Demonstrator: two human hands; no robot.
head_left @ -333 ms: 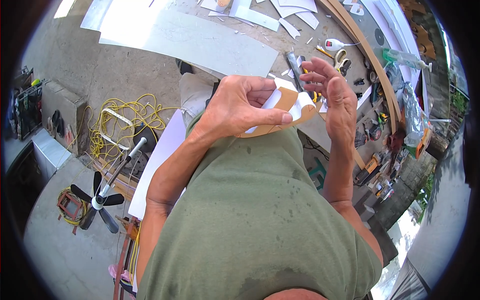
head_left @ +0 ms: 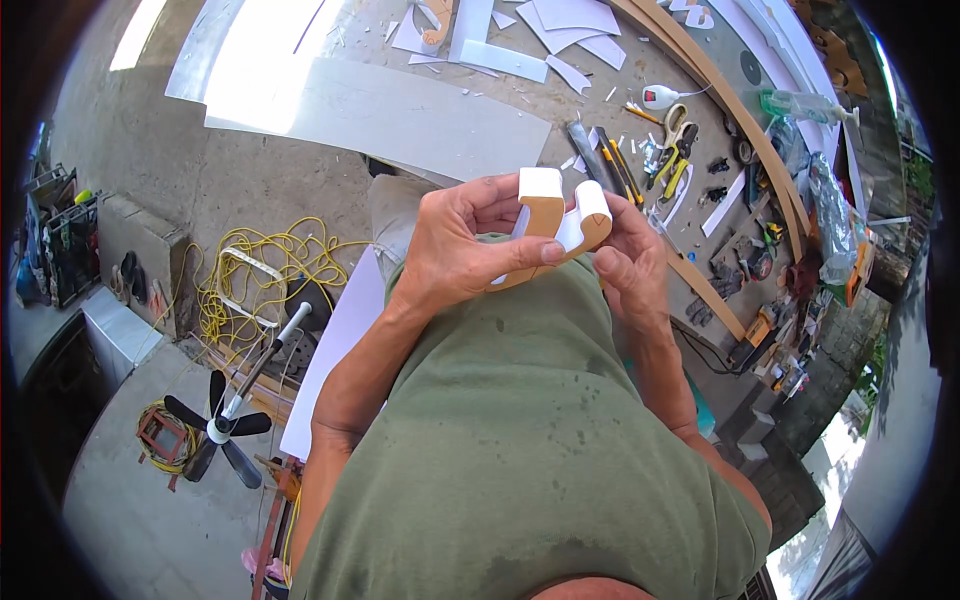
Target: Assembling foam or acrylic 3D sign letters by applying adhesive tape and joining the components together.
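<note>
A thick, curved letter-shaped piece, brown on its face and white along its sides, is held up in front of my shirt. My left hand is closed round its left part, with the thumb across the brown face and the fingers behind. At the piece's rounded right end, my right hand has its fingers curled behind it and its thumb close to the lower edge. The piece partly hides those fingertips.
On the worktable beyond lie white sheet offcuts, cutter knives, scissors and a white bottle. A large pale sheet covers the far left. Tangled yellow cord and a fan stand at left.
My right hand has come in from the right, from spread fingers to curled round the piece's right end. The piece has tipped so its white top end faces up more.
</note>
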